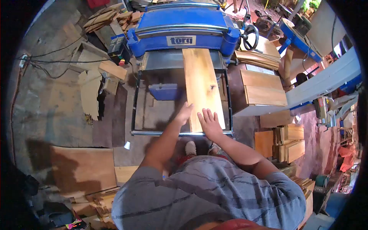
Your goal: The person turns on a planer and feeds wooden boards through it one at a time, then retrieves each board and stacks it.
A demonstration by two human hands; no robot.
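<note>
A pale wooden board (202, 84) with a dark knot lies lengthwise in front of me. Its far end meets the opening under the blue thickness planer (180, 28), and the near end rests by the front roller (153, 133) of the machine's frame. My left hand (184, 114) grips the board's left edge, thumb on top and the other fingers partly hidden. Flat on the board's top face near its right side lies my right hand (209, 122), fingers stretched out.
Right of the planer, wooden panels (263, 88) lie stacked beside a handwheel (250, 37). On the left stand a switch box (118, 50) with a red button and cables (69, 61). Wood pieces (285, 143) and a brown sheet (82, 168) lie around my feet.
</note>
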